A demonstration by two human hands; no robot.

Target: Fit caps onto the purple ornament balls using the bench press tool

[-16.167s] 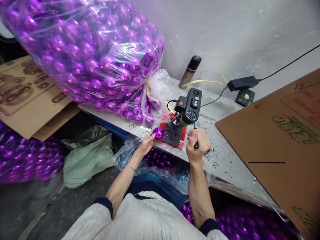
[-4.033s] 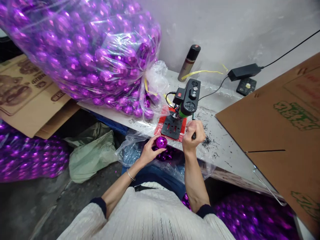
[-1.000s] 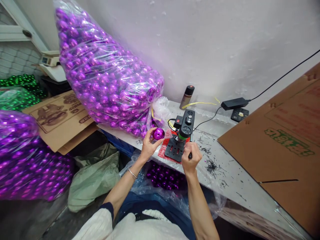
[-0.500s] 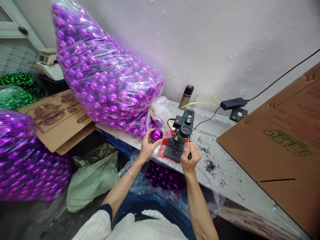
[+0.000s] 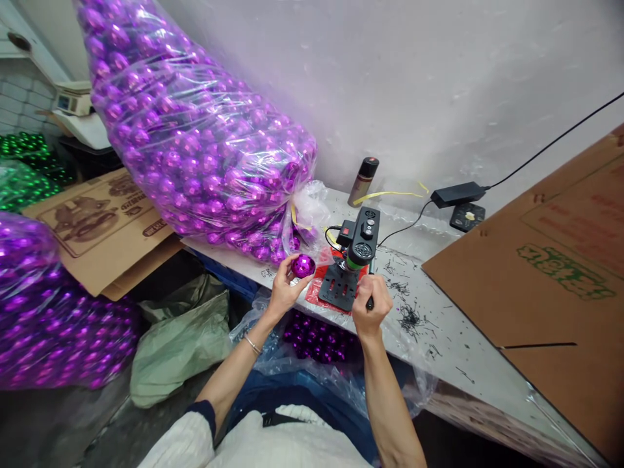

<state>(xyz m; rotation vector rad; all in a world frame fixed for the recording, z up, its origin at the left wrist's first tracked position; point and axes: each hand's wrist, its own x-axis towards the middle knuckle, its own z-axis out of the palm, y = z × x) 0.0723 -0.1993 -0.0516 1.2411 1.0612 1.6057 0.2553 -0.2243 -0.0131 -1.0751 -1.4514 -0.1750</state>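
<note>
A shiny purple faceted ball [image 5: 303, 266] is held between the thumb and fingers of my left hand [image 5: 284, 291], just left of a small black bench drill press [image 5: 364, 235]. My right hand [image 5: 372, 302] is wrapped round the black-tipped lever handle [image 5: 370, 303] on the machine's right side. Under the machine head, the slotted black base plate [image 5: 337, 289] has no ball on it. Red plastic sheeting [image 5: 314, 294] lies beneath the base. The drill tip is hidden behind the head.
A big clear bag of purple balls [image 5: 205, 149] leans at the left. Behind the machine stand a spray can [image 5: 363, 182] and a power adapter [image 5: 457, 194]. Black shavings [image 5: 409, 318] litter the table. A cardboard box [image 5: 541, 279] fills the right; purple balls [image 5: 319, 338] lie below the edge.
The view has shifted slightly. My left hand has moved a little left, away from the machine, with the purple ball still in it. My right hand keeps its grip on the lever.
</note>
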